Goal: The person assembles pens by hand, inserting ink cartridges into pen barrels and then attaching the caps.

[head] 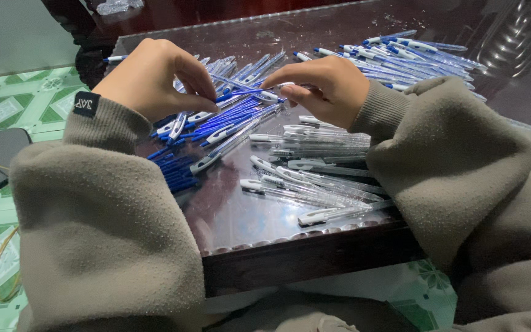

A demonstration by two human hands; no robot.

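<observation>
Glass-topped dark table (247, 215), green-tiled floor (13, 104)

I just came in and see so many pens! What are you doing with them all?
A person in a grey fleece sweater sits at a dark glossy table covered with pens. Both hands meet over the middle: the left hand pinches a thin blue pen refill, and the right hand grips a clear plastic pen barrel with a white tip. Below the right hand lies a row of empty clear barrels; loose blue refills lie under the left; finished blue-and-white pens are piled farther back.
</observation>
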